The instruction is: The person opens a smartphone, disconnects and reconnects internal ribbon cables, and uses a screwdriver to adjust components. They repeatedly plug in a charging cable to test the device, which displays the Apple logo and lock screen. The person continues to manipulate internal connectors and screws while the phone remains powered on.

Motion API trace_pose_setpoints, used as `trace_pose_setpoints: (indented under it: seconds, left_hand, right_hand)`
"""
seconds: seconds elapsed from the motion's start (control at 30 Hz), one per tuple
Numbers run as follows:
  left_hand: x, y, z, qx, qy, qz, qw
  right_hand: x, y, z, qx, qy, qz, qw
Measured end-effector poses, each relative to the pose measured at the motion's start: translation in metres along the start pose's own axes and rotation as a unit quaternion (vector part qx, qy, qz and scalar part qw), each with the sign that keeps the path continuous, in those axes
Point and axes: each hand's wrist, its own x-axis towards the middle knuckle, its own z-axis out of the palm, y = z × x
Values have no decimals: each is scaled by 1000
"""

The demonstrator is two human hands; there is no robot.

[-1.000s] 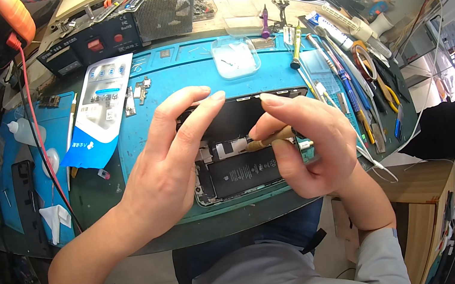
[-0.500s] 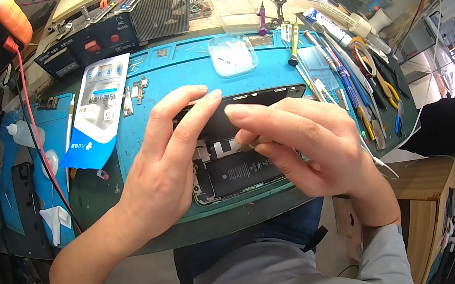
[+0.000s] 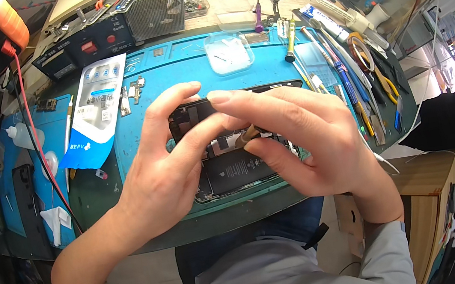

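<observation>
An opened smartphone [image 3: 232, 168] lies on the mat below my hands, its black battery and metal inner parts showing. My right hand [image 3: 312, 139] is over its right half, thumb and fingers pinching a small brownish piece [image 3: 247, 135] whose kind I cannot make out. From the left, my left hand [image 3: 162, 168] arches over the phone. One of its fingers stretches to the piece and the right fingertips, while the others stand apart, curved above the phone's far edge. The left thumb is hidden. Both hands cover much of the phone.
On the blue mat [image 3: 168, 82] are a clear plastic dish [image 3: 229, 53], a blue-and-white packet [image 3: 97, 113] and small metal parts [image 3: 135, 90]. Screwdrivers and pliers [image 3: 389, 92] line the right side. A black powered box [image 3: 83, 46] stands at the back left, near a hanging red cable [image 3: 29, 110].
My left finger has come down and right to the small piece, apart from the finger above it. The brownish piece shows more clearly below my right fingers. The view has shifted slightly.
</observation>
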Motion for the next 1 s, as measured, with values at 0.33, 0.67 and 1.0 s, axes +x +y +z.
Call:
trace_pose_setpoints:
  seconds: [0.33, 0.67, 1.0]
  left_hand:
    - [0, 2, 0, -4, -25, -5, 1000]
    - [-1, 1, 0, -11, -28, -9, 1000]
    - [-1, 1, -1, 9, -25, 2, 1000]
  right_hand:
    - [-4, -2, 1, -28, 5, 6, 1000]
    - [-3, -4, 6, 9, 26, 8, 1000]
    - [-5, -8, 0, -21, -4, 39, 999]
